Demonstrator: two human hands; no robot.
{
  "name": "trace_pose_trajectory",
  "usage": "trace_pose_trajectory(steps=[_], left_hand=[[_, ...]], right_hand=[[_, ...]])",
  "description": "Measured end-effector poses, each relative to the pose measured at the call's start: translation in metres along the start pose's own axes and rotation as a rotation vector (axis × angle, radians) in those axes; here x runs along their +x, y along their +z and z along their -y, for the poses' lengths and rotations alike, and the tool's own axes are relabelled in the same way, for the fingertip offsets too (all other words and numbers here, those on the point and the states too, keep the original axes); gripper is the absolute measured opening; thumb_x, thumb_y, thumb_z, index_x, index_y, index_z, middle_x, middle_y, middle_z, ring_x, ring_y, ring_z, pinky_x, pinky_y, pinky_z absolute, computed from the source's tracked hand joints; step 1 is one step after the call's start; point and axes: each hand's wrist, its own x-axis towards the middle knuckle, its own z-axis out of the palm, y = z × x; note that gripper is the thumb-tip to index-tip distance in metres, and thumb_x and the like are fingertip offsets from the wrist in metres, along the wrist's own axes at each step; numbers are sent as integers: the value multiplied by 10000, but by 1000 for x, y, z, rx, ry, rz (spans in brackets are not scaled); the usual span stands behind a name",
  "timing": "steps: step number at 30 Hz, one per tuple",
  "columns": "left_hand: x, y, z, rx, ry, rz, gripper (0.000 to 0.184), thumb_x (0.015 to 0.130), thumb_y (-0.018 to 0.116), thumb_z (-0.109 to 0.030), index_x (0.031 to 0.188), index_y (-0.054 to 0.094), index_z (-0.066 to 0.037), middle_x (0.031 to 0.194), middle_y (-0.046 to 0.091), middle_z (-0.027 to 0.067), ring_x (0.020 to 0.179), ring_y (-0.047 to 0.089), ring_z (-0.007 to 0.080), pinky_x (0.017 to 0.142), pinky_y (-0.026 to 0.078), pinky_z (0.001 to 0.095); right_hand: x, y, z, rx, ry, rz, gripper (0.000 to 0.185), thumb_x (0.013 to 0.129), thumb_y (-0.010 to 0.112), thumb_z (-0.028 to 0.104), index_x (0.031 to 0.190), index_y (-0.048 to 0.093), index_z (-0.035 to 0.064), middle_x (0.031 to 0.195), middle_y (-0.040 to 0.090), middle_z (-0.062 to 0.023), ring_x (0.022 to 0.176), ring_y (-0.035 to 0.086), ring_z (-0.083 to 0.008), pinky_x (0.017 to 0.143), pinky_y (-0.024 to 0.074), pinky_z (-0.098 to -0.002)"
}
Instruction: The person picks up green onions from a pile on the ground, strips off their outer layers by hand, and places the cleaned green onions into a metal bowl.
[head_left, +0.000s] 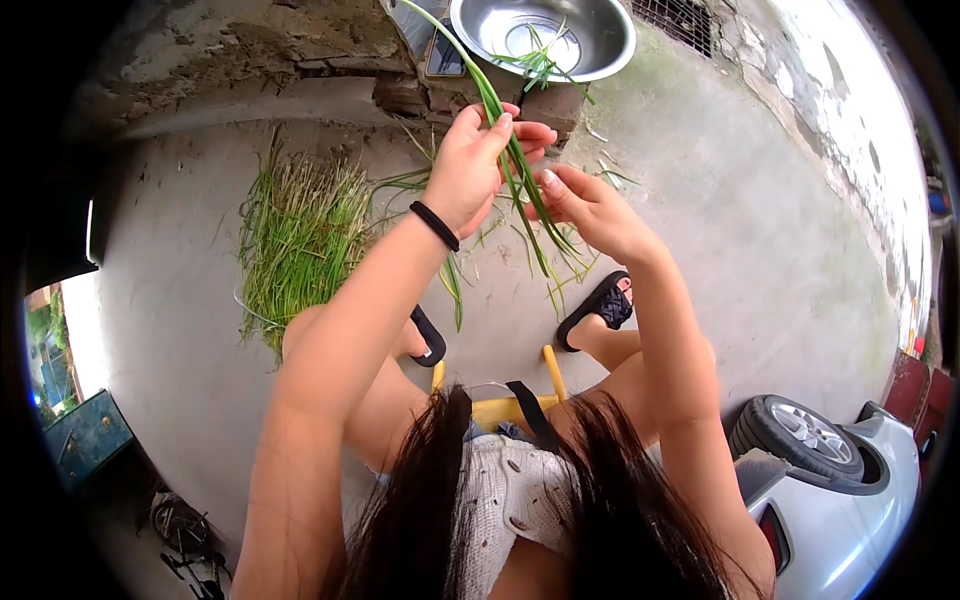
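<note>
My left hand (478, 165) is raised ahead of me, its thumb and fingers closed around a few long green chives (492, 97). The pale ends point up and left, while the leaves hang down to the right. My right hand (592, 208) is close beside it, thumb and fingers pinched at the hanging leaves; exactly which blades lie between the fingertips is hard to make out. A large heap of chives (305, 235) lies on the floor to the left. Beyond my hands, a metal basin (612, 45) holds several green stalks (540, 62).
A phone (443, 55) lies on the ledge beside the basin. Loose leaves and trimmings (455, 290) are scattered on the concrete floor (720, 250). Under me is a yellow stool (497, 411). A silver car part with a wheel (808, 435) is at the lower right.
</note>
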Motion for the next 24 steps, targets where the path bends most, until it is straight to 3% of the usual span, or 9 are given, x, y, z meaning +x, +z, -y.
trace_pose_trajectory(steps=[3, 6, 10, 13, 16, 18, 20, 22, 24], left_hand=[[12, 10, -2, -4, -103, 55, 192, 964, 396, -141, 1114, 429, -26, 979, 587, 150, 954, 591, 241, 860, 494, 374], [53, 0, -8, -20, -193, 6, 205, 957, 416, -130, 1123, 458, -17, 939, 578, 123, 884, 603, 216, 779, 530, 342], [140, -9, -15, 328, -196, 11, 277, 954, 443, -177, 1157, 443, 12, 998, 553, 137, 894, 592, 201, 785, 525, 301], [183, -27, -10, 943, 87, -256, 748, 883, 555, -395, 1407, 195, 0, 1297, 445, 211, 1205, 423, 309, 1003, 336, 411], [173, -69, 22, 862, 598, -452, 425, 905, 489, -367, 1121, 486, -1, 973, 625, 150, 901, 599, 270, 791, 458, 381], [143, -110, 65, 838, 514, -765, 330, 919, 462, -332, 1007, 498, -16, 856, 627, 118, 795, 600, 259, 734, 456, 388], [129, -190, 131, 797, 54, -941, 303, 899, 481, -303, 948, 548, -12, 854, 635, 136, 795, 611, 282, 741, 464, 386], [114, -290, 214, 946, -396, -762, 260, 854, 533, -257, 957, 641, -43, 915, 656, 172, 872, 618, 328, 823, 466, 403], [86, -265, 214, 1335, -443, -572, 266, 840, 555, -250, 1032, 625, -80, 1023, 632, 168, 1007, 573, 304, 878, 450, 395]], right_hand=[[4, 8, 17, -88, 101, 2, 418, 926, 497, 374, 1079, 528, -14, 748, 605, -62, 698, 574, -125, 610, 459, -300], [5, -3, 25, -283, -31, -246, 476, 901, 538, 378, 1151, 499, -25, 775, 613, -94, 730, 596, -159, 637, 472, -310], [0, -33, 36, -400, -85, -430, 503, 878, 575, 350, 1203, 481, -23, 927, 637, -169, 808, 624, -235, 701, 490, -328], [-14, -43, 41, -461, -48, -454, 481, 869, 586, 337, 1188, 499, -13, 932, 641, -157, 823, 623, -233, 717, 493, -329], [-20, -50, 26, -640, -5, -494, 439, 853, 603, 328, 1153, 526, 17, 931, 640, -150, 833, 616, -264, 727, 487, -354], [-25, -50, 18, -771, -7, -528, 426, 846, 607, 335, 1135, 535, 31, 930, 636, -148, 830, 610, -282, 724, 484, -365], [-28, -51, 13, -810, -13, -508, 387, 830, 628, 292, 1108, 541, 38, 924, 628, -146, 833, 602, -290, 711, 484, -363], [-30, -51, 12, -855, -46, -486, 375, 821, 640, 261, 1104, 540, 35, 924, 625, -147, 834, 602, -287, 709, 486, -358], [-30, -47, 15, -819, -25, -493, 371, 804, 656, 219, 1105, 542, 34, 925, 620, -149, 823, 600, -287, 696, 485, -354]])
